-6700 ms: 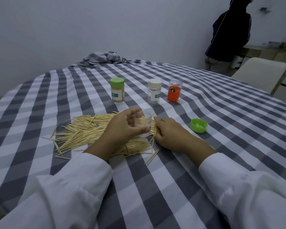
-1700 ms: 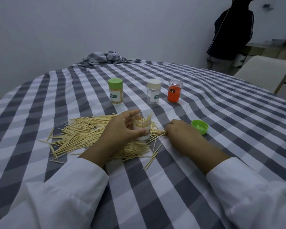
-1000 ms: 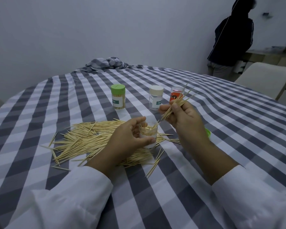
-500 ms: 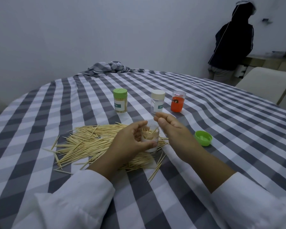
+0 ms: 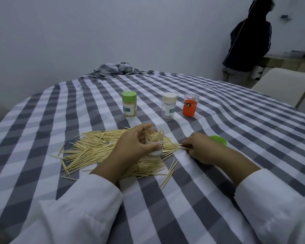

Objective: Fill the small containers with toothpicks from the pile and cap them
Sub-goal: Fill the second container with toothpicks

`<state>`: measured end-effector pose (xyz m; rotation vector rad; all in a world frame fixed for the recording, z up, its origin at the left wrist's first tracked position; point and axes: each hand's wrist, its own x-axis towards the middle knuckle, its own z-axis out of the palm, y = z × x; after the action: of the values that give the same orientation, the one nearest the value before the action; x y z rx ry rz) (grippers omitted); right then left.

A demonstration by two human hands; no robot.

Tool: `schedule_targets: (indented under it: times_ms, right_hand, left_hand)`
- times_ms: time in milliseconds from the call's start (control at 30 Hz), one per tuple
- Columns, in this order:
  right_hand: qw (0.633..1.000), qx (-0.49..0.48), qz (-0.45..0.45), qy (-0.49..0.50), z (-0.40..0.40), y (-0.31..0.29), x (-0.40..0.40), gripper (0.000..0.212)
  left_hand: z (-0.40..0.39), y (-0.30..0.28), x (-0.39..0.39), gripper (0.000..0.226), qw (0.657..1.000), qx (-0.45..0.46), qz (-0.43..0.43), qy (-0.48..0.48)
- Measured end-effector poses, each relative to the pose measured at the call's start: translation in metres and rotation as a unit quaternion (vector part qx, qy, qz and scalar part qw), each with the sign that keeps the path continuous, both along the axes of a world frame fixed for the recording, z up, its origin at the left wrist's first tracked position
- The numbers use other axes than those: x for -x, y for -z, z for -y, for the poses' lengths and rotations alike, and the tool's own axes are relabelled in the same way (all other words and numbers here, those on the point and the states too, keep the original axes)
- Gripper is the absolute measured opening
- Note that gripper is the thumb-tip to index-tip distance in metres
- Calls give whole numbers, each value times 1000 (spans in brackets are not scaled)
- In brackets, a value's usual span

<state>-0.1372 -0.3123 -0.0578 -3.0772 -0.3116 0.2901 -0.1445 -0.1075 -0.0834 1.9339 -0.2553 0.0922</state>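
A pile of toothpicks lies spread on the checked tablecloth. My left hand grips a small clear container that stands upright on the pile, open, with toothpicks sticking up inside. My right hand is down at the pile's right edge, its fingertips pinching a few toothpicks lying there. A loose green cap lies upturned just behind my right hand. Further back stand a green-capped container full of toothpicks, a white-capped clear container and an orange container.
Bunched cloth lies at the table's far edge by the wall. A person in a dark hooded jacket stands at the back right beside a pale chair. A few stray toothpicks lie in front of the pile.
My right hand dropped its bundle of toothpicks into the clear container, then came down to the pile's right edge. My left hand kept its hold on the container.
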Motion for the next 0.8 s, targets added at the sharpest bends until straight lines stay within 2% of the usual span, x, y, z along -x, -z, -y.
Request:
schedule_targets:
  times_ms: [133, 233, 333, 400, 433, 567, 700, 800]
  right_hand:
    - [999, -11, 18, -30, -17, 1, -9, 39]
    - [991, -131, 30, -17, -23, -4, -11, 38]
    - [973, -231, -21, -4, -27, -4, -7, 57]
    - [976, -212, -46, -9, -35, 2, -5, 71]
    - [983, -183, -27, -15, -39, 5, -6, 72]
    - [993, -91, 67, -27, -45, 17, -17, 57]
    - [995, -50, 74, -43, -46, 23, -22, 38]
    - [995, -29, 87, -41, -43, 23, -22, 35]
  left_hand:
    - [-4, -1, -1, 77, 1000, -2, -1, -6]
    - [-8, -2, -2, 79, 1000, -17, 7, -13]
    - [-10, -3, -2, 79, 1000, -7, 7, -15]
    - [-11, -3, -3, 79, 1000, -1, 7, -15]
    - [-10, -3, -3, 79, 1000, -2, 7, -14]
    - [-10, -1, -5, 78, 1000, 1, 9, -14]
    - [-10, -1, -6, 80, 1000, -9, 15, -16]
    - [-10, 0, -7, 80, 999, -21, 20, -20]
